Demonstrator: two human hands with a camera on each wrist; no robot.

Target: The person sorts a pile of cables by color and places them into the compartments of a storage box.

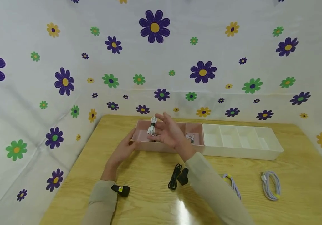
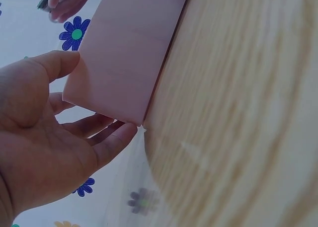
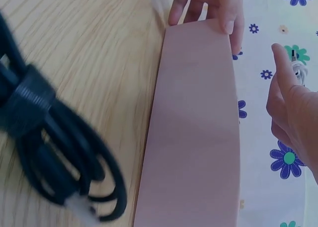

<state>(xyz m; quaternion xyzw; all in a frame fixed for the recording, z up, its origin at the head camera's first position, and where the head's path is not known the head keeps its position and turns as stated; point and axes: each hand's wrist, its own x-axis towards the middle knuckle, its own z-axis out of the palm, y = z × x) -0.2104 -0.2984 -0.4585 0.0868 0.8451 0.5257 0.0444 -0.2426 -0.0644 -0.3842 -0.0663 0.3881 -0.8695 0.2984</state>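
Pink box (image 1: 155, 146), on bench (image 1: 138, 181): our left hand (image 1: 122, 150), part-open, grips its end, presumably for steadiness. White cable (image 1: 152, 125), bundled, presumably for neatness: our right hand (image 1: 171, 133), loosely curled, holds it above the left compartment (image 1: 141, 135).

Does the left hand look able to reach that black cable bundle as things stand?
Probably yes: nothing visible lies between the left hand and the black cable bundle, though it would likely have to let go of the pink box first.
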